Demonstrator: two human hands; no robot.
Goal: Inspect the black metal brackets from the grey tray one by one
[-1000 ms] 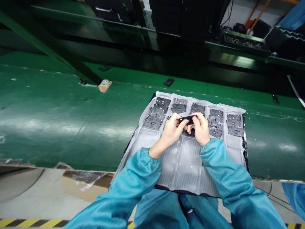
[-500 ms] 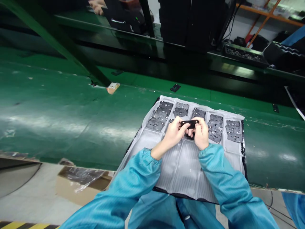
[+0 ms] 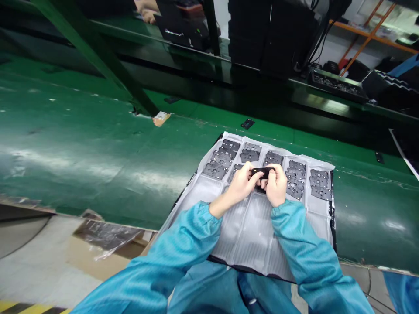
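Note:
A small flat black plastic part (image 3: 262, 172) is held between my two hands, over the middle of a tray. My left hand (image 3: 242, 183) pinches its left end, thumb on the near face. At its right end, my right hand (image 3: 276, 186) grips it with thumb and curled fingers. Below lies the white-lined tray (image 3: 225, 244), its sections divided by ridges. Rows of dark plates with cutouts (image 3: 216, 169) fill the far part of several sections; more plates (image 3: 295, 179) lie right of my hands. My hands hide some in the middle.
The green bench (image 3: 98, 165) runs left and right. A loose black part (image 3: 248, 124) lies beyond the tray, another (image 3: 379, 157) far right. A green post (image 3: 108, 65) slants down at left. A cardboard box (image 3: 98, 257) with plastic film sits below; another person's hand (image 3: 147, 11) shows at the back.
The view has shifted slightly. My right thumb has moved further onto the face of the black part, covering its right end. Both hands still hold it in nearly the same place.

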